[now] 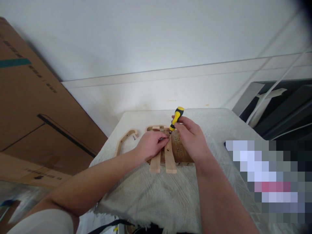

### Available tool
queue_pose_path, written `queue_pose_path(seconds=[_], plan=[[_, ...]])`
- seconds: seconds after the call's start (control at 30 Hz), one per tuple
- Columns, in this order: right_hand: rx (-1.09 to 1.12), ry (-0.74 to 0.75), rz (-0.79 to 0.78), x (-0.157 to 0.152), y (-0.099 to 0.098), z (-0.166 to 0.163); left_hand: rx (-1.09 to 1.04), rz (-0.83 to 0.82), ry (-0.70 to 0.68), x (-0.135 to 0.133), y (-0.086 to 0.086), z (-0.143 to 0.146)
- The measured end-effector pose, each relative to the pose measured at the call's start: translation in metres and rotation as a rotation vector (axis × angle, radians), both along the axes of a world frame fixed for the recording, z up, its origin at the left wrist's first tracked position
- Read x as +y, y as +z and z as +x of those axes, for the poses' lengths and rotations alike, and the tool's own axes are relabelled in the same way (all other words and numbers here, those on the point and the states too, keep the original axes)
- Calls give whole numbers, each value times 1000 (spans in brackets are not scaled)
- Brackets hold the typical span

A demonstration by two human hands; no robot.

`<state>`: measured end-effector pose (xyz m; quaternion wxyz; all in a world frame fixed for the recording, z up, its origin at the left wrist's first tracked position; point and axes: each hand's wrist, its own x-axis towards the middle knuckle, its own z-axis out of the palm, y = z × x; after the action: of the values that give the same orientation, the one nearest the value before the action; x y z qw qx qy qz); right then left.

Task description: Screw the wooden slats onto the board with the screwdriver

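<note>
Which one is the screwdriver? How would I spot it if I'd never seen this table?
Find the table covered with a white cloth, by the white wall. Pale wooden pieces lie in its middle, and the right hand holds the screwdriver tilted over them. It is the only thing with a bright yellow and black handle; everything around it is plain wood.

Forearms stretch forward, left hand and right hand nearly meeting, fingers pinched.

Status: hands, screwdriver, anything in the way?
Right hand on screwdriver, tip down at wooden slats. Left hand pinching small metal piece at tip. Nothing blocking.
</note>
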<state>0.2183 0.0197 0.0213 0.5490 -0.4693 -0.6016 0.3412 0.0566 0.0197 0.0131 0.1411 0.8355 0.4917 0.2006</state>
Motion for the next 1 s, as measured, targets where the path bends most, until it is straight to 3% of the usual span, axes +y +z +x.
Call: queue_pose_path(seconds=[0.27,0.43,0.7,1.0], plan=[[32,-57,16,6,-8,-5,-6,-9,8,-1,1,2],[163,32,11,8,-11,-7,-10,-14,25,-2,0,1],[85,46,24,3,-7,-3,-22,-15,16,-2,0,2],[-15,-117,0,5,-5,-2,-18,-4,22,-3,0,2]])
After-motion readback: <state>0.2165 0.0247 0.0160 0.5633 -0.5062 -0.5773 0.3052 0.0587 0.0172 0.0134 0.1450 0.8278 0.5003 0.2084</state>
